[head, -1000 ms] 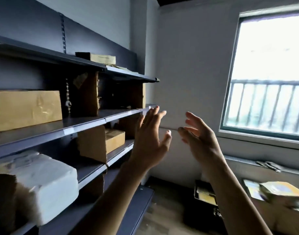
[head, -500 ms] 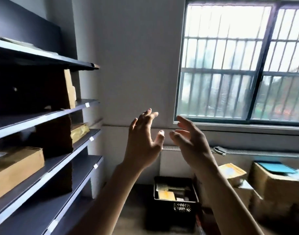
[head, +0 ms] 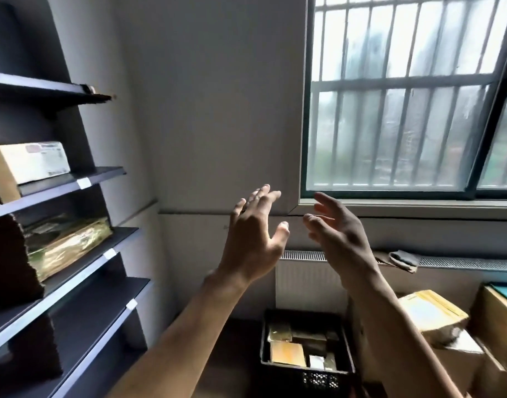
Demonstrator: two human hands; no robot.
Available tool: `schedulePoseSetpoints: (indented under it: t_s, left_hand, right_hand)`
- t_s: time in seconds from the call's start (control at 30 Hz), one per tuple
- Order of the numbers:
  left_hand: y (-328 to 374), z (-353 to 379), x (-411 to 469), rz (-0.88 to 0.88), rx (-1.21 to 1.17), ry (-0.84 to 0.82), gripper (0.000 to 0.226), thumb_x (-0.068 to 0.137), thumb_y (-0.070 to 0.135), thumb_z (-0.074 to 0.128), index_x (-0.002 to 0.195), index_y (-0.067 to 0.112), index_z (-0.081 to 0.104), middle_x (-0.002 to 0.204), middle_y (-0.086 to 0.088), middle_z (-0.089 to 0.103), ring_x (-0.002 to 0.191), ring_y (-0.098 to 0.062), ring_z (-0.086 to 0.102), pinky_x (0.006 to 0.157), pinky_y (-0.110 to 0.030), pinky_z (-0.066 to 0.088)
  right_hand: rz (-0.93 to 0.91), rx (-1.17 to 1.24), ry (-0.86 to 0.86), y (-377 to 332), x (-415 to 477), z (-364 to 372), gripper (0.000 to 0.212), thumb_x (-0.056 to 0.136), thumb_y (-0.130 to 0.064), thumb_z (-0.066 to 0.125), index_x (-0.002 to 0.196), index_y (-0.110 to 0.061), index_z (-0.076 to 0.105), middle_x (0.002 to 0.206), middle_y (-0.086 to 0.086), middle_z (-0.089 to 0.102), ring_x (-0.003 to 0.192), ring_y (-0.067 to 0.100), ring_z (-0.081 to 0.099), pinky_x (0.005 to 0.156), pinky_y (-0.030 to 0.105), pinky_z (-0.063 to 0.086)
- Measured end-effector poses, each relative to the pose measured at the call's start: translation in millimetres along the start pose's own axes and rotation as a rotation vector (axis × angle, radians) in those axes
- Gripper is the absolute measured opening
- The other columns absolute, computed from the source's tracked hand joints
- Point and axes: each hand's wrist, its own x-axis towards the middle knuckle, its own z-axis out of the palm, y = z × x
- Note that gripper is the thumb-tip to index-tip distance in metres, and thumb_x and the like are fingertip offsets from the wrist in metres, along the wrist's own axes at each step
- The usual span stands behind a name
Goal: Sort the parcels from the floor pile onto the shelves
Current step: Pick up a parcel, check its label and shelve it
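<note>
My left hand [head: 253, 237] and my right hand [head: 337, 234] are raised in front of me, palms facing each other, fingers spread, nothing in either. The dark shelves [head: 74, 185] run along the left. A white parcel [head: 35, 161] lies on an upper shelf and a brown taped parcel [head: 67, 244] on the shelf below. On the floor at the right lie piled parcels, among them a yellow-taped box [head: 432, 313]. A black crate [head: 307, 366] below my hands holds several small parcels.
A barred window [head: 404, 96] fills the upper right wall, with a white radiator [head: 307, 277] under its sill. Large cardboard boxes [head: 496, 320] stand at the far right. A grey cloth [head: 404, 259] lies on the radiator grille.
The view has swung right, away from the shelves toward the window and floor pile. Both empty hands stayed raised and drifted slightly closer together.
</note>
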Motion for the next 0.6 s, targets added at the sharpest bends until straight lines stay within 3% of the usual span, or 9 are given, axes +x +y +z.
schedulePoseSetpoints:
  t_s: [0.1,0.33,0.4,0.5,0.6]
  left_hand:
    - [-36,35,21,-0.052,-0.002,-0.033,0.057,0.088,0.033,0.057,0.143,0.017,0.057,0.159,-0.007,0.047,0.15,-0.017,0.038,0.127,-0.041,0.02]
    - [-164,168,50,-0.245,-0.095,-0.23,0.06,0.085,0.035,0.054,0.141,0.014,0.059,0.158,-0.006,0.048,0.149,-0.017,0.039,0.126,-0.038,0.021]
    - [-196,202,56,-0.314,-0.151,-0.322,0.058,0.087,0.034,0.055,0.141,0.014,0.059,0.157,-0.005,0.049,0.148,-0.017,0.039,0.125,-0.035,0.021]
    - [-240,252,67,-0.36,-0.194,-0.438,0.048,0.095,0.022,0.066,0.141,0.012,0.058,0.155,-0.005,0.051,0.148,-0.017,0.04,0.124,-0.037,0.025]
    - [-277,298,82,-0.428,-0.219,-0.528,0.048,0.096,0.019,0.066,0.143,0.012,0.057,0.155,-0.003,0.051,0.147,-0.016,0.042,0.122,-0.035,0.029]
  right_hand:
    - [0.031,-0.029,-0.041,43,38,8,0.05,0.098,-0.013,0.069,0.145,-0.026,0.055,0.137,0.003,0.062,0.112,0.004,0.065,0.101,0.041,0.056]
    - [0.239,-0.161,-0.04,188,124,31,0.048,0.097,-0.012,0.071,0.141,-0.024,0.058,0.129,0.005,0.063,0.108,0.008,0.066,0.101,0.043,0.056]
    - [0.314,-0.202,-0.025,226,141,39,0.046,0.095,-0.015,0.074,0.137,-0.025,0.059,0.13,0.005,0.064,0.119,0.015,0.063,0.106,0.05,0.053]
    - [0.448,-0.256,-0.002,279,163,49,0.054,0.078,-0.037,0.072,0.13,-0.033,0.059,0.126,0.004,0.066,0.121,0.019,0.063,0.106,0.052,0.053]
    - [0.582,-0.278,-0.009,330,188,50,0.05,0.088,-0.028,0.074,0.137,-0.026,0.06,0.129,0.007,0.064,0.121,0.018,0.063,0.106,0.05,0.053]
